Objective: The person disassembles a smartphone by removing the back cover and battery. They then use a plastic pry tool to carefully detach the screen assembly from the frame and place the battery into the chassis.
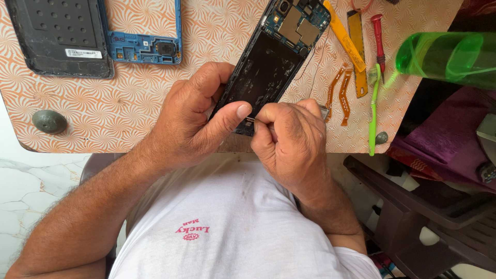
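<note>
While the left hand (194,116) grips the opened phone (268,64) at the table's (129,124) near edge, its thumb presses the lower end. The right hand (289,139) is closed around thin tweezers (250,120) touching that end.

A bench (155,119) covered in an orange and white swirl pattern is carrying loose phone parts and tools. A black phone back cover (59,36) is lying at the far left corner, touching a blue phone frame (150,46) just beside it. A grey knob (49,121) is sitting near the front left edge. Toward the right, two orange flex cables (338,93) are lying side by side, a yellow pry tool (343,36) and a red screwdriver (378,36) are resting beyond them, and a green toothbrush (373,113) is reaching to the front edge.
</note>
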